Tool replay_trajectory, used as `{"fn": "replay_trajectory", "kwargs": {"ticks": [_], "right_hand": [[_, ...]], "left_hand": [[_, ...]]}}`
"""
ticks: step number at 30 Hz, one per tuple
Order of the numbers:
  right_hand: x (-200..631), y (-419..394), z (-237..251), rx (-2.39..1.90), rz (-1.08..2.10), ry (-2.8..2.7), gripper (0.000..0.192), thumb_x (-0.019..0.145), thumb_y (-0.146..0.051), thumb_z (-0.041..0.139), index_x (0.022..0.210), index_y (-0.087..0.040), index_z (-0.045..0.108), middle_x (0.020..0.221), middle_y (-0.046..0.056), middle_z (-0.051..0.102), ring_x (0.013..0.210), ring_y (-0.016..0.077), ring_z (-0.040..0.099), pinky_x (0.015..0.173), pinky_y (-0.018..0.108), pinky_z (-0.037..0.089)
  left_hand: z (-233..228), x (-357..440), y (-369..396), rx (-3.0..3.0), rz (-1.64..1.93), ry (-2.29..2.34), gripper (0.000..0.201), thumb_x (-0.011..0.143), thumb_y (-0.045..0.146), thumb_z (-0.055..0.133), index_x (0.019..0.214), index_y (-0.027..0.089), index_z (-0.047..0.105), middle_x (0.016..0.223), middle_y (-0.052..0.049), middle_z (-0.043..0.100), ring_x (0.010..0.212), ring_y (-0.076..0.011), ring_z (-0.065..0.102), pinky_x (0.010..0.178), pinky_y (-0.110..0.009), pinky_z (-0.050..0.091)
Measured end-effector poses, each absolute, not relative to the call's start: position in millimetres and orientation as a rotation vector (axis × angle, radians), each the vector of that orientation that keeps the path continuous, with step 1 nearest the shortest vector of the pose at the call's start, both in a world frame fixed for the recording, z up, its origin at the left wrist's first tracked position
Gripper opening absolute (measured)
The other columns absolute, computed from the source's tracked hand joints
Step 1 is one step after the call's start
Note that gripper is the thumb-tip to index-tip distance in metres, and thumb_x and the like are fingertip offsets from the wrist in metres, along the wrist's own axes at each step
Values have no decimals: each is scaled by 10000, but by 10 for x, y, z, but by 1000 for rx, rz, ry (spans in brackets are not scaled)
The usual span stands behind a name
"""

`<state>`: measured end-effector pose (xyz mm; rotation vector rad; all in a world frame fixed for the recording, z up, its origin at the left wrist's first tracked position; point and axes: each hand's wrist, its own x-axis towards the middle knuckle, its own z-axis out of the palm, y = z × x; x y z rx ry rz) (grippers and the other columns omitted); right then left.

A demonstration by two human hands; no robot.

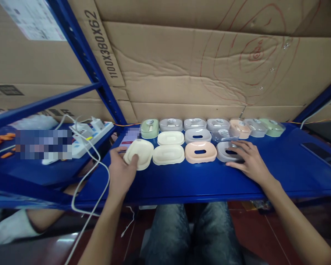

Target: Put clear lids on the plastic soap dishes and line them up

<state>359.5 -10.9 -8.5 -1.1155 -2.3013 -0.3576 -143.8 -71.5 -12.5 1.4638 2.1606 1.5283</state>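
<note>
My left hand grips a cream oval dish, thumb on top, tilted at the left end of the front row. My right hand rests with fingers spread over a grey oval soap dish with a slot in its middle; whether it grips the dish I cannot tell. Between the hands lie another cream dish and a peach slotted soap dish. Behind them sit a cream dish, a grey slotted soap dish and a clear lid.
Several lidded soap boxes line the back of the blue shelf against cardboard. On the left are a power strip and a white cable. A dark phone lies right. Another person's arm shows lower left.
</note>
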Motion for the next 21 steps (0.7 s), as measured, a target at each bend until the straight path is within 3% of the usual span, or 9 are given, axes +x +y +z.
{"fn": "replay_trajectory", "kwargs": {"ticks": [5, 11, 14, 21], "right_hand": [[3603, -113, -85, -1109, -352, -2298, 544, 1036, -693, 657, 1337, -249, 748, 1484, 160, 717, 1392, 437, 611, 1121, 638, 497], [3598, -106, -84, -1109, -356, -2295, 569, 1039, -713, 630, 1305, -224, 750, 1464, 178, 721, 1370, 440, 614, 1110, 644, 500], [3598, -100, -95, -1133, -356, -2308, 571, 1038, -724, 625, 1293, -230, 755, 1468, 175, 719, 1372, 437, 611, 1101, 635, 501], [3595, -103, -110, -1196, -344, -2330, 567, 1037, -729, 628, 1279, -235, 766, 1477, 171, 710, 1334, 430, 625, 1036, 604, 523]], "left_hand": [[-96, -1317, -791, 1809, 1252, 2333, 581, 925, 550, 606, 1357, 161, 610, 1247, -206, 755, 1197, -428, 725, 1041, -589, 583], [-185, -1352, -705, 2162, 1023, 2222, 581, 1031, 547, 521, 1407, 115, 620, 1406, -245, 720, 1352, -435, 655, 1202, -604, 480], [-216, -1300, -669, 2249, 924, 2268, 584, 1058, 537, 504, 1421, 96, 626, 1502, -273, 662, 1419, -446, 602, 1222, -615, 453], [-139, -1072, -639, 2312, 546, 2452, 638, 1098, 504, 440, 1487, 40, 643, 1618, -336, 557, 1400, -566, 535, 1057, -714, 516]]}}
